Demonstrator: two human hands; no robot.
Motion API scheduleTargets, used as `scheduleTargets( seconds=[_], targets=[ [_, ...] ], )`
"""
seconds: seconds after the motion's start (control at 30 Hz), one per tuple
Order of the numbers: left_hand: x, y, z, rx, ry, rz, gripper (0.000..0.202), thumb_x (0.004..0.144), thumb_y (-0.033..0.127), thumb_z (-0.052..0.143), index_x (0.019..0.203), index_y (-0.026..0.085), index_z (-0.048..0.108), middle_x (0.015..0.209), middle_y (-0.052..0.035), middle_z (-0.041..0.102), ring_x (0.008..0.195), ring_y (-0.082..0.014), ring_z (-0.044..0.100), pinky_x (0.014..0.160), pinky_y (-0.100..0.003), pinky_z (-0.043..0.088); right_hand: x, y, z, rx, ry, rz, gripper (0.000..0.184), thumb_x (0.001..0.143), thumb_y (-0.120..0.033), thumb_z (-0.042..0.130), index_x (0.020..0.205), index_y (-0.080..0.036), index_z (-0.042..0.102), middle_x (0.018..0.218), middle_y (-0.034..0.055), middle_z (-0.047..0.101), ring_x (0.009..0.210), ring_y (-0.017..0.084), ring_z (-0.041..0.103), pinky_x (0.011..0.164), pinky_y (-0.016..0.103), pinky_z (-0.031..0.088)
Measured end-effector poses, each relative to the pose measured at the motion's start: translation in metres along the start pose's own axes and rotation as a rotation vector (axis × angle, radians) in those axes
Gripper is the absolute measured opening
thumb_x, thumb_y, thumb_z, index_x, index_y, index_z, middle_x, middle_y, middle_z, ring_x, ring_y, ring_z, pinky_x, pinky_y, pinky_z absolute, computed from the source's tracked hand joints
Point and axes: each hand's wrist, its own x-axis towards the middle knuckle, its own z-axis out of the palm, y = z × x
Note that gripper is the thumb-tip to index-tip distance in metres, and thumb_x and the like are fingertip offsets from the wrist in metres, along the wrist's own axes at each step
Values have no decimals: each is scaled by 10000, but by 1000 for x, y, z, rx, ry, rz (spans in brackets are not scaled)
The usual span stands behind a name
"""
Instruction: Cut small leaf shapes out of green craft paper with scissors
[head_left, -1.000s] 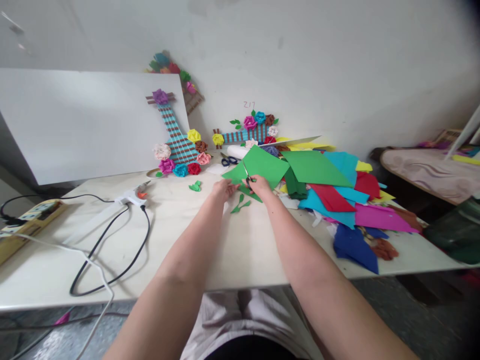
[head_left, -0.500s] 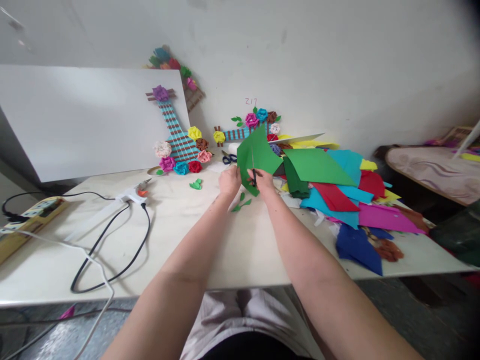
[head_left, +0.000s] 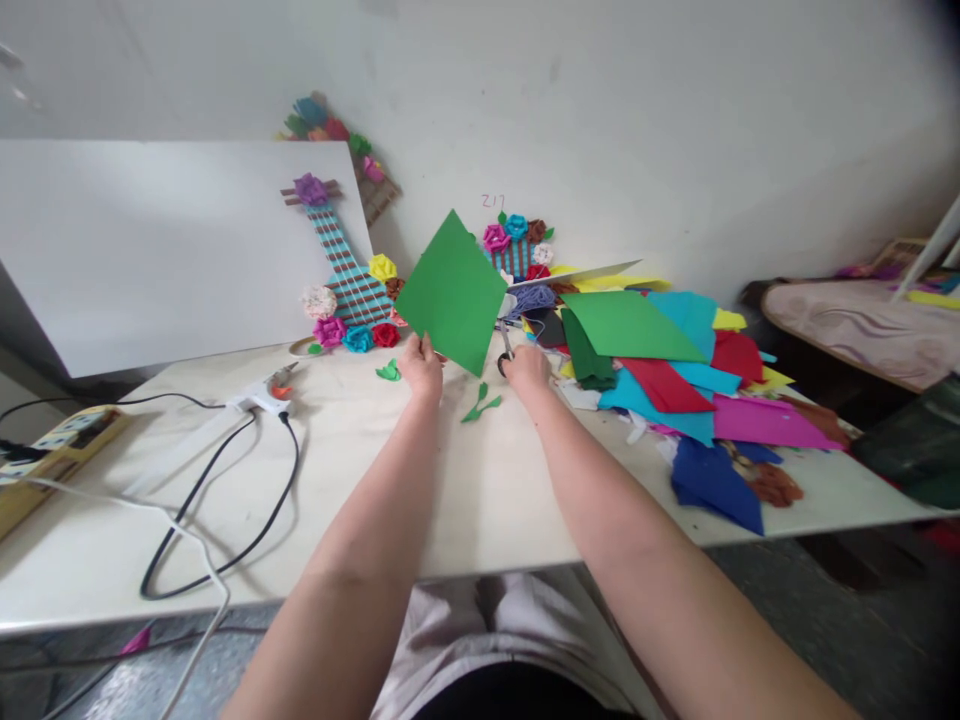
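Observation:
A large sheet of green paper [head_left: 456, 290] stands raised above the table, pinched near its lower left edge by my left hand [head_left: 422, 368]. My right hand [head_left: 526, 370] is closed around the dark handles of a pair of scissors [head_left: 506, 347]. Their blades point up and sit just right of the sheet, apart from it. Below, small cut green leaf pieces [head_left: 480, 402] lie on the table, with another green scrap [head_left: 388, 371] left of my left hand.
A glue gun [head_left: 262, 398] with a looping black cord lies at left, near a power strip [head_left: 60, 450]. A flower-trimmed paper guitar [head_left: 345, 270] leans on a white board [head_left: 172, 250]. Coloured sheets, including a magenta one [head_left: 772, 420], are heaped at right.
The green sheet has shifted left and turned flat toward me, carried by my left hand. The scissors, which were against the sheet, are now clear of it.

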Motion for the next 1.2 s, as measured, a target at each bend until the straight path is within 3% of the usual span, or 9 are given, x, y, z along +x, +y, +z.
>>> scheduleTargets(
  seconds=[0.23,0.4,0.57,0.7,0.83,0.97,1.03,1.2],
  targets=[
    [4,2,-2,-219,34,-51,335,798,368,524,607,200,305,418,99,348,390,-92,530,467,-182,403,2,-1,3,-52,9,-8,380,738,-369,576,1009,-124,683,1065,181,626,955,271,613,755,321,464],
    [2,8,0,-338,-3,-129,341,788,368,558,619,200,313,417,93,387,400,-92,541,470,-183,430,12,7,3,47,-55,14,361,674,-399,642,926,-149,707,1002,132,657,929,254,613,724,302,471],
    [1,8,5,-430,-33,-199,319,787,349,566,630,195,335,439,81,422,408,-92,547,484,-194,452,7,5,-3,21,-14,-57,309,724,-249,573,987,-146,699,1074,144,628,978,273,583,759,343,464],
    [4,8,4,-466,-59,-200,330,773,373,585,637,197,339,437,79,432,419,-89,551,475,-184,448,-15,-20,5,-91,46,-279,317,805,-245,456,973,-123,696,1095,166,615,1081,279,511,865,373,416],
    [9,10,-1,-465,-78,-158,374,737,437,613,641,201,338,433,80,436,423,-88,554,468,-178,445,-49,-58,32,-105,-117,-670,403,859,-347,397,1112,-136,629,1218,143,575,1150,271,478,1029,435,266],
    [11,11,-5,-447,-102,-145,372,738,445,610,640,197,351,437,67,464,433,-96,565,475,-183,447,-69,-76,52,-189,-259,-962,402,858,-251,383,1220,-201,551,1328,109,503,1292,261,339,1072,509,145],
    [9,11,-5,-442,-108,-156,361,746,429,608,638,193,356,437,68,463,430,-92,562,480,-182,446,-64,-70,50,-190,-310,-950,421,871,-290,375,1257,-198,515,1356,108,475,1315,250,312,1071,523,139],
    [0,9,1,-436,-177,-189,289,768,379,591,661,181,410,468,56,490,416,-87,543,479,-194,455,-25,-28,32,-147,-298,-605,523,919,-449,276,1360,-200,406,1459,91,328,1350,235,260,1086,487,84]
  ],
)
